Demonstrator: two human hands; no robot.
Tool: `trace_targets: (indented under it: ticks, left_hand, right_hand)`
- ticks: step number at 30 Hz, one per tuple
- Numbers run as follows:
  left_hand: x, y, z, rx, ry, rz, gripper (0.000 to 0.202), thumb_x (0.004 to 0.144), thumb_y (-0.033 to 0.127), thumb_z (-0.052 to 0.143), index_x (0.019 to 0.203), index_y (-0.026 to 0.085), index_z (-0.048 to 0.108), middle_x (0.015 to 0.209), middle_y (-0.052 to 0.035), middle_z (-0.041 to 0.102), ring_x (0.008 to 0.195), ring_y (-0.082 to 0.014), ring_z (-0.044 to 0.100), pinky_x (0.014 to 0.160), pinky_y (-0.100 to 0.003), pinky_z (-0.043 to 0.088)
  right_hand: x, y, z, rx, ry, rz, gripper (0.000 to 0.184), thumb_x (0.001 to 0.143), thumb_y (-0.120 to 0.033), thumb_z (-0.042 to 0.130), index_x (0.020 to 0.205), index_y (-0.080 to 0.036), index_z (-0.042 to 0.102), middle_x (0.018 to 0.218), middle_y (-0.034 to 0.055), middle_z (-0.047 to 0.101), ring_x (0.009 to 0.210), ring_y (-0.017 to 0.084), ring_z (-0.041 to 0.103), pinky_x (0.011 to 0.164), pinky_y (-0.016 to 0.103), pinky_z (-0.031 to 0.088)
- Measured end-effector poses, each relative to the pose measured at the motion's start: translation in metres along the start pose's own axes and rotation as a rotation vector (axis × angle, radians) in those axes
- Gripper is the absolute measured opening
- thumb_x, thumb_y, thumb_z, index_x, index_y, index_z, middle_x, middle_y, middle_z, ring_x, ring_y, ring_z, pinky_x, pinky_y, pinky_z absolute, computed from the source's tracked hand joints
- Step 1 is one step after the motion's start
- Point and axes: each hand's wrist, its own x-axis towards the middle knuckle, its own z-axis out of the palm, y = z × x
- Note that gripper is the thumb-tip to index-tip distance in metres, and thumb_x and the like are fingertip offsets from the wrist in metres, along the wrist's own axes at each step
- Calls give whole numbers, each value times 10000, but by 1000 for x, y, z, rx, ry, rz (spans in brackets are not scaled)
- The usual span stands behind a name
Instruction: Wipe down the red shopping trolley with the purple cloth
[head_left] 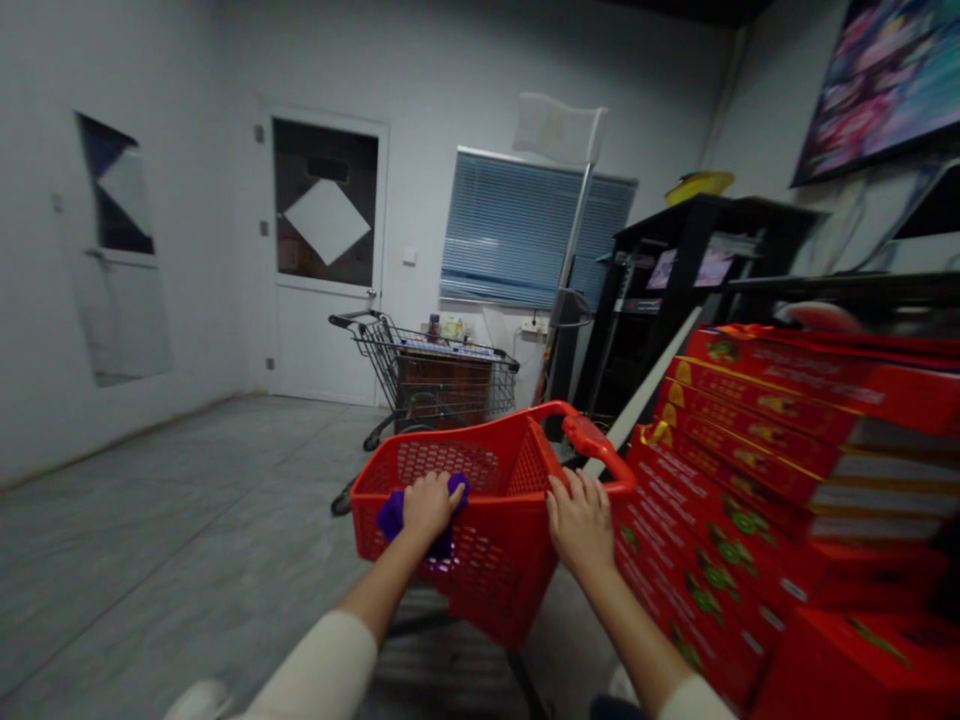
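One purple cloth [390,518] under left fingers [442,490]

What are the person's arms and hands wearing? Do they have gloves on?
The left sleeve and the right sleeve are cream-white and soft-looking, and they end before the wrists. The left hand and the right hand have no gloves on, and no watch or bracelet shows.
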Motion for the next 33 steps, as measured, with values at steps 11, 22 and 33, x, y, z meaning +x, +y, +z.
trace_targets:
  ticks: [11,22,33]
  left_hand:
    - [-10,93,-9,-143,10,40,477,966,520,329,1147,186,618,1169,-146,644,1067,-284,607,881,-406,433]
    - [-5,17,-6,-75,-1,56,459,970,524,333,1149,200,606,1142,-119,647,1061,-246,608,857,-346,441]
    - [-2,58,-10,-127,1,103,468,968,532,326,1174,217,604,1177,-115,647,1083,-264,614,878,-382,452]
  right_hand:
    - [-1,-12,-13,-9,-48,70,301,963,-319,440,1106,-261,699,1105,59,678,1157,283,469,1091,434,201]
    - [-5,-28,-13,31,-26,91,288,970,-315,433,1081,-273,695,1091,55,674,1155,269,468,1102,436,184]
    - [-5,-44,-8,52,6,90,297,971,-312,441,1129,-265,688,1120,54,682,1154,280,481,1088,440,205]
